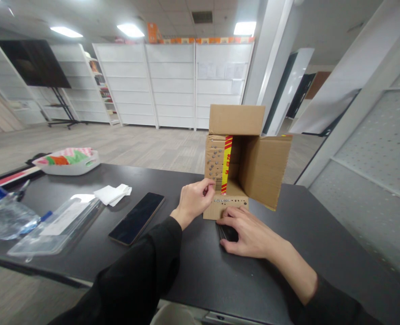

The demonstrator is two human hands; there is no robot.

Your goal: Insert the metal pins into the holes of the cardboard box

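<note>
right now both bare hands are up at the cardboard box (250,162), which stands on the dark worktop (193,280) with its open mouth facing us. top flap (236,119) raised, right flap (270,169) swung wide, front flap (210,211) hanging low, and there's yellow-and-red tape (226,164) running down the left panel (208,146). dots everywhere on that panel, small grey studs (211,167) scattered above a barcode (218,184), and a row of little dots (224,200) across the front flap too!

to the left hand (193,200): it's right by the panel's lower edge, fingers (204,184) curled in, thumb close to the index; whether something tiny is pinched there, i cannot tell. over to the right hand (250,230), palm down and low before the front flap, thumb and fingers parted around a dark object (227,233) lying on the worktop, mostly covered; whether they grip it, i cannot tell.

out on the left side, a phone (138,219) lies flat, then a folded white tissue (112,194) touching or just beside a clear plastic case (56,241), a water bottle (8,221) near the edge, and a white basket (74,169) behind them, loaded with colourful packets (67,156).
</note>
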